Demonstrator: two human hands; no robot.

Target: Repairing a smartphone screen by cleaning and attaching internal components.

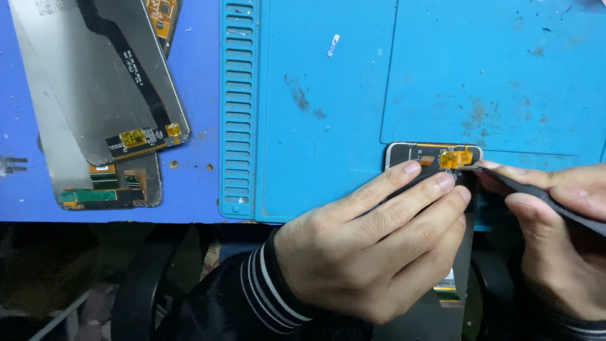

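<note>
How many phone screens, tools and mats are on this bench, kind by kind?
Phone screen panels: 4, with three stacked at left and one under the left hand
Dark tools: 1, in the right hand
Blue work mats: 1
Total: 6

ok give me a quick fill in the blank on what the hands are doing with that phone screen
1. The left hand presses its fingers flat on the phone screen, which lies on a ____ mat.
2. The right hand holds a thin dark tool whose tip meets the ____ flex connector.
3. The spare screens are stacked at the far ____ of the picture.

Missing words: blue; orange; left
</note>
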